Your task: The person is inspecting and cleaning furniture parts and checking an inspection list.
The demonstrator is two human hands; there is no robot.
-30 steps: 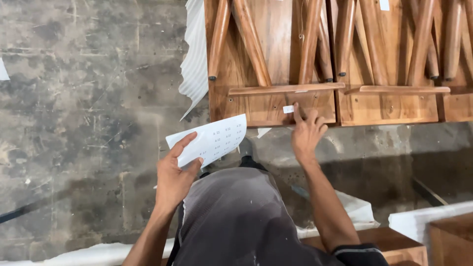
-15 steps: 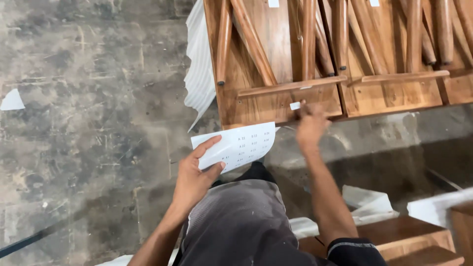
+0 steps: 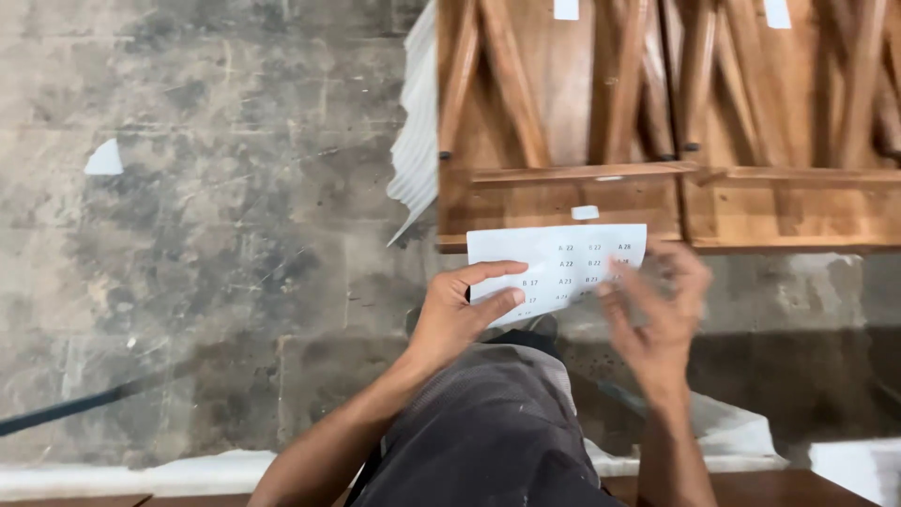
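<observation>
grey concrete floor (image 3: pixel 206 235), stained and scuffed, fills the ground left of both hands. item: small white paper scrap (image 3: pixel 103 158), roughly triangular, lying flat on the floor well to the left of the left hand. item: dark thin rod (image 3: pixel 66 411), running slantwise across the floor low and to the left of the left forearm.

item: left hand (image 3: pixel 455 314), fingers curled, thumb on top and fingers under the left end of a sheet of paper; it has the sheet pinched fast. item: white label sheet (image 3: pixel 558 268), rectangular, printed with small dark characters in columns; held just above and between the two hands, long axis running left to right, near level, printed face up toward the camera. item: white corrugated sheet (image 3: pixel 416 141), standing edge-on above the left hand, against the left side of the furniture.

item: upturned brown wooden furniture (image 3: pixel 563 122), legs and braces showing, lying above both hands. small white rectangular sticker (image 3: pixel 585 212) on its front rail, just above the sheet's top edge; a second white sticker (image 3: pixel 566 9) higher on the panel; a third white sticker (image 3: pixel 777 13) on the neighbouring wooden piece (image 3: pixel 798 141), up and to the right of the right hand.

item: right hand (image 3: pixel 662 314), blurred, fingers spread and loosely open at the right end of the sheet; whether it grips the sheet cannot be told.
</observation>
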